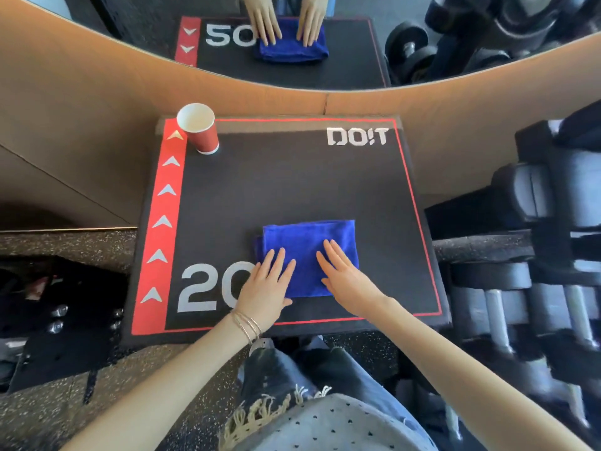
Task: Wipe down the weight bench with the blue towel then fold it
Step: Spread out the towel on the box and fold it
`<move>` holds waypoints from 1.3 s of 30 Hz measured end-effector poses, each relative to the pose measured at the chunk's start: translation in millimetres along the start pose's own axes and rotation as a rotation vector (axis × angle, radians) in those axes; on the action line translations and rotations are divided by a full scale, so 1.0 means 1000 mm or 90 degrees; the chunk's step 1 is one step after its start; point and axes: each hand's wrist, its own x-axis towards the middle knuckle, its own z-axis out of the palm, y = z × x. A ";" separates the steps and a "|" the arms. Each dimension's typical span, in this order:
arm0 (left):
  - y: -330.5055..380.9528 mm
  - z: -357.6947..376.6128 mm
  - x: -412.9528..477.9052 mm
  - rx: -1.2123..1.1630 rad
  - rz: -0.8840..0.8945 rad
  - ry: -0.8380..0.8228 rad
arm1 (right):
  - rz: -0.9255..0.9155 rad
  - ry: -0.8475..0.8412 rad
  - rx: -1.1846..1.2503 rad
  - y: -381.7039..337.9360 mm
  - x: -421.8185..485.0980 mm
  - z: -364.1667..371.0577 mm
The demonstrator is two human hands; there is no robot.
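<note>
Blue terry cloth, the blue towel [309,252], lies folded into a compact rectangle in the lower middle of the frame, on the black padded worktop [292,183] with its red arrow stripe. Both hands rest flat on its near half — the left hand [265,286] over the lower-left corner, partly on the worktop's printed "20", the right hand [344,278] over the lower-right edge. Neither grip is closed on anything: fingers are spread and straight, palms down, pressing rather than pinching. That posture looks meant to flatten the layers and set the creases — a judgement, since a darker layer peeks out at the left side. A red paper cup [200,130] stands well apart in the upper left corner of the worktop, clear of the work.
</note>
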 end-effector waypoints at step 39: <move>0.031 -0.151 0.320 0.041 -0.014 0.027 | 0.252 -0.027 0.213 0.272 0.163 -0.036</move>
